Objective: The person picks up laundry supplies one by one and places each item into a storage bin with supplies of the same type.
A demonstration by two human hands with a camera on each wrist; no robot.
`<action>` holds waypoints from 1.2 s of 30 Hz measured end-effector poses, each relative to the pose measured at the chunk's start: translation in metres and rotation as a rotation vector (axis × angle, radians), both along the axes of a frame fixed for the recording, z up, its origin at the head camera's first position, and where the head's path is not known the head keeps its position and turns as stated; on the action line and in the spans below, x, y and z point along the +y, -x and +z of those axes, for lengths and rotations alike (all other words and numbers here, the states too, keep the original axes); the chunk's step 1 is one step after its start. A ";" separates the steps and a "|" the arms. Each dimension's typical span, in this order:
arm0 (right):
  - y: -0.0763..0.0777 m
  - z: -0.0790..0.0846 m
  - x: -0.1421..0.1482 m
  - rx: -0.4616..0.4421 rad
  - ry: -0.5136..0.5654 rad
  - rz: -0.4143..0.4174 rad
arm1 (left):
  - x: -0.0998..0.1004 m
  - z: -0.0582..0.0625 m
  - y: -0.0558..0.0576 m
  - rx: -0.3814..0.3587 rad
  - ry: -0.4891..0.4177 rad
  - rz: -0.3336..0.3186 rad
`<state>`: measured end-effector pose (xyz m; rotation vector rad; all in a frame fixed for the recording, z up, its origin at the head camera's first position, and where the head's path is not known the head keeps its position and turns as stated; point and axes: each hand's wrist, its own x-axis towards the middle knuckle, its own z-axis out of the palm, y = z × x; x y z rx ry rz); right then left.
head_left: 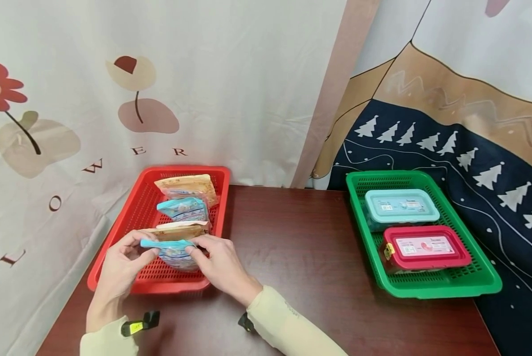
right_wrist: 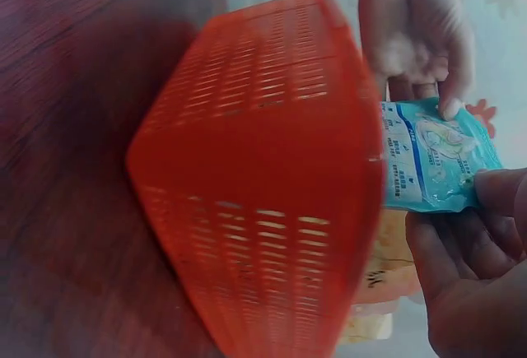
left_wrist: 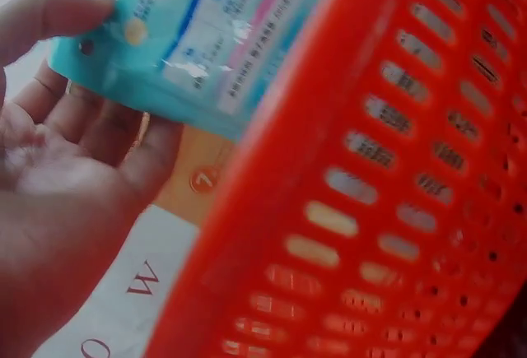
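A light blue printed packet (head_left: 176,254) stands at the near end of the red basket (head_left: 171,287). My left hand (head_left: 122,259) pinches its left top corner between thumb and fingers, seen close up in the left wrist view on the packet (left_wrist: 189,37). At the opposite corner my right hand (head_left: 223,264) pinches it too, thumb in front and fingers behind. Right behind it is a brown packet (head_left: 178,231). Farther back in the same basket are another blue packet (head_left: 187,209) and a tan packet (head_left: 192,184).
On the right of the brown table (head_left: 288,247) is a green basket (head_left: 439,290). It holds a box with a pale blue lid (head_left: 401,205) and one with a dark pink lid (head_left: 428,247). Printed curtains (head_left: 248,89) hang behind the table and along its left side.
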<state>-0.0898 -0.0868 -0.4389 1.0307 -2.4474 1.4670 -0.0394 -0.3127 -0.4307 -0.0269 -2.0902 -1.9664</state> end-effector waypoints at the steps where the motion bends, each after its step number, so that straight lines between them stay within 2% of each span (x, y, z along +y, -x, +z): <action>1: 0.000 -0.002 -0.001 -0.003 -0.016 -0.004 | 0.000 -0.001 0.000 -0.021 0.041 0.010; 6: 0.003 -0.012 -0.005 0.028 -0.111 -0.029 | -0.003 -0.005 0.000 -0.100 0.260 0.038; 9: 0.004 -0.017 -0.008 0.064 -0.143 -0.039 | -0.005 -0.006 0.000 -0.138 0.326 0.047; 14: 0.003 -0.020 -0.010 0.102 -0.145 -0.045 | -0.006 -0.008 -0.001 -0.169 0.335 0.047; 18: 0.002 -0.020 -0.008 0.079 -0.142 -0.047 | -0.006 -0.008 -0.001 -0.169 0.345 0.035; 25: 0.000 -0.018 0.001 -0.003 -0.054 -0.042 | 0.000 -0.003 0.000 -0.093 0.360 0.022; 28: -0.002 -0.016 0.008 -0.028 -0.005 -0.033 | 0.006 0.004 -0.004 -0.067 0.349 0.096; 33: -0.006 -0.012 0.024 -0.014 0.037 -0.038 | 0.019 0.017 -0.009 -0.074 0.302 0.291; 36: -0.008 -0.010 0.034 0.011 0.044 -0.055 | 0.026 0.023 -0.011 -0.039 0.283 0.348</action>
